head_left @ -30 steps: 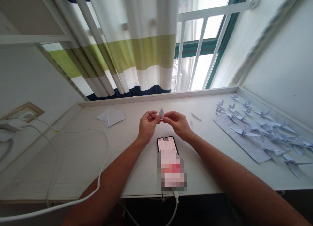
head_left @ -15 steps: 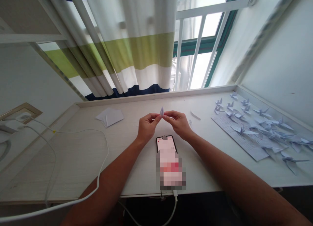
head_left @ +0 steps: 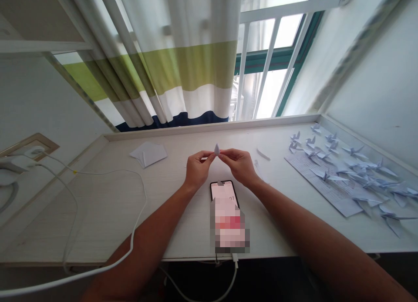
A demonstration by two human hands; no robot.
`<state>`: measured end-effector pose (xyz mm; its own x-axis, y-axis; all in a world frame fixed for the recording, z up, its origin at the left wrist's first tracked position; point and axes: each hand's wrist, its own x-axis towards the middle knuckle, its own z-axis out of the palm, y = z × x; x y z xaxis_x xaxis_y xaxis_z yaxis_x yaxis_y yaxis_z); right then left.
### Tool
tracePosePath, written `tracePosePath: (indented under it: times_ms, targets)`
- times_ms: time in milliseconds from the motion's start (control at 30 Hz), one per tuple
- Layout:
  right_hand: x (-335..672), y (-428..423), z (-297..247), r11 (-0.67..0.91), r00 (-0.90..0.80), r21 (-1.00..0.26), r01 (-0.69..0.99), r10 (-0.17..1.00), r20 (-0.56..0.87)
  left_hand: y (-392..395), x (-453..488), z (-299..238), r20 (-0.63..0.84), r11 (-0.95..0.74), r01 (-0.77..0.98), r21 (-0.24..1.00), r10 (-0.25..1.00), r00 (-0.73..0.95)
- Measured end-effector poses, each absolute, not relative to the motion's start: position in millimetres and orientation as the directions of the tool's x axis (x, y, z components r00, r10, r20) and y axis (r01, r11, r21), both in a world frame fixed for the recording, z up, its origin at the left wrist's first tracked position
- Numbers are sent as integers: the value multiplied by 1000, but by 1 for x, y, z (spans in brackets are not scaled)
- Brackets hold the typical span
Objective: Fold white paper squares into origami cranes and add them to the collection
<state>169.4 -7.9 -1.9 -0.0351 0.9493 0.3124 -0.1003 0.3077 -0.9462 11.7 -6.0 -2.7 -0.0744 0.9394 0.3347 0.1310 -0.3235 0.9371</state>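
Note:
A small piece of folded white paper (head_left: 217, 149) stands point-up between my fingertips, over the middle of the white desk. My left hand (head_left: 198, 166) pinches its lower left side between thumb and fingers. On the lower right side, my right hand (head_left: 239, 165) grips it the same way. The paper's lower part is partly hidden by the fingertips. Nearer to me, below both hands, a phone (head_left: 227, 191) lies face up on the desk, its lit screen partly blurred out.
Several folded paper cranes (head_left: 326, 176) crowd the right side, some on a printed sheet (head_left: 346, 206). White paper sheets (head_left: 153, 154) lie at the left. Paper scraps (head_left: 263, 154) rest right of my hands. A white cable (head_left: 143, 193) loops across the left, over my left forearm.
Both hands keep their pinch on the folded paper, which looks nearly the same. The whole view has shifted slightly.

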Motion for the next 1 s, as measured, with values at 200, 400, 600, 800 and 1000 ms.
tracePosePath:
  times_ms: [200, 400, 600, 800, 1000]
  targets:
    - [170, -4, -5, 296, 36, -951, -90, 955, 294, -4, 13, -6, 331, -325, 63, 944, 936, -117]
    - [170, -2, -4, 281, 77, -947, -154, 959, 272, -4, 16, -8, 249, -249, -65, 966, 968, -13]
    - [169, -4, -2, 258, 103, -949, -184, 965, 242, -9, 18, -1, 169, -158, -116, 981, 982, 89]
    - [169, -5, -5, 283, 84, -951, -127, 958, 274, -8, 17, -3, 168, -164, -49, 985, 981, 102]
    - [173, -7, -5, 488, -27, -846, 212, 869, 495, -6, 15, -6, 152, -151, -19, 988, 981, 121]
